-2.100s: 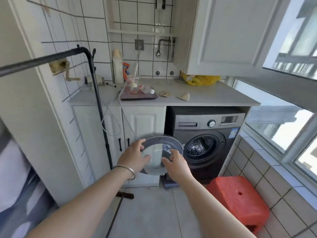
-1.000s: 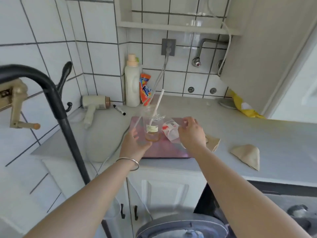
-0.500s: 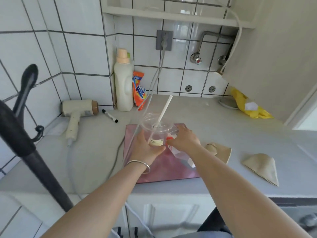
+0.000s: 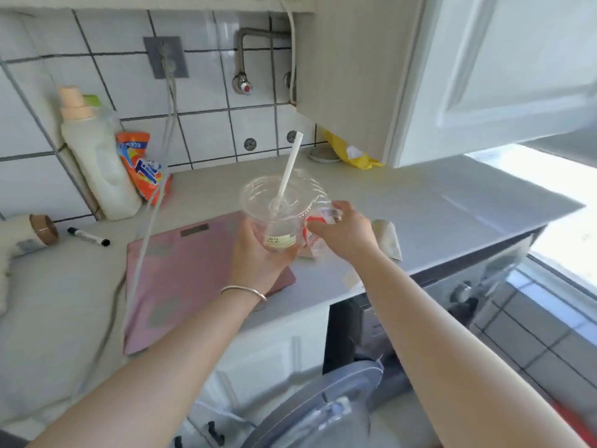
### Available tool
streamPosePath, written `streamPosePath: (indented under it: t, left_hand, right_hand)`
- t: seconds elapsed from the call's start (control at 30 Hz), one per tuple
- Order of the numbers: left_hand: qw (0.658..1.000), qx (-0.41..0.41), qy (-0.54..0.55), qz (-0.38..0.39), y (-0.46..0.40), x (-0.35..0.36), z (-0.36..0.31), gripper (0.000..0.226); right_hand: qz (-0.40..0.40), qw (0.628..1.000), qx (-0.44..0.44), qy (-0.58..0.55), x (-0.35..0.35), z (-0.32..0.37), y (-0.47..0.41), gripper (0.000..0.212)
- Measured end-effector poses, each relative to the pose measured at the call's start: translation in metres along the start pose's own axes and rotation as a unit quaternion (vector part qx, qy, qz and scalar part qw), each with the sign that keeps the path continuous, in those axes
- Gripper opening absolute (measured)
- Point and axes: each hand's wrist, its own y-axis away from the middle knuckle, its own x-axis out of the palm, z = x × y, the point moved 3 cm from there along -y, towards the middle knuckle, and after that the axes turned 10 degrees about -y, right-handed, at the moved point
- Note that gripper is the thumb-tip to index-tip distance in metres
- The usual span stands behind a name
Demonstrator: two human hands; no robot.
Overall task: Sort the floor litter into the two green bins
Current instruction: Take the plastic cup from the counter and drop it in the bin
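A pale counter (image 4: 420, 202) carries a pink scale (image 4: 181, 273), a white detergent bottle (image 4: 97, 163) beside an orange powder packet (image 4: 140, 163) against the tiled wall, a black marker (image 4: 89, 237), a cream hairdryer (image 4: 22, 234) and a yellow bag (image 4: 352, 153) beneath the cabinet (image 4: 452, 76).

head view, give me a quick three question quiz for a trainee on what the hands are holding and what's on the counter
1. True or false: the left hand holds a clear plastic cup with a white straw through its lid.
2. Multiple choice: the right hand grips
A. the black marker
B. a crumpled plastic bottle with a red and white label
C. the white detergent bottle
3. Fill in: the flat pink thing on the countertop below the cup is a ____.

Key: 1 true; 2 B; 3 bathroom scale
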Motion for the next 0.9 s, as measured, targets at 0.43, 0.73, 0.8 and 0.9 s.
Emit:
streamPosePath:
  t: [0.43, 0.73, 0.8, 0.9]
  left_hand:
    - [0.939, 0.158, -0.011, 0.306, 0.281, 0.254, -0.165, 0.086]
    - [0.755, 0.362, 0.058, 0.543, 0.558, 0.382, -0.212, 0.039]
    - [0.715, 0.385, 0.032, 0.583, 0.608, 0.397, -0.209, 0.046]
    - [0.665, 0.364, 0.022, 0.652, 0.668, 0.427, -0.193, 0.066]
  right_hand:
    - [-0.319, 0.914, 0.211, -0.139, -0.292, -0.258, 0.256, 0.066]
    - [-0.535, 0.750, 0.350, -0.168, -0.369, -0.420, 0.495, 0.061]
    - [-0.571, 0.700, 0.386, -0.185, -0.368, -0.449, 0.533, 0.060]
    - [-0.603, 0.632, 0.446, -0.197, -0.364, -0.486, 0.578, 0.061]
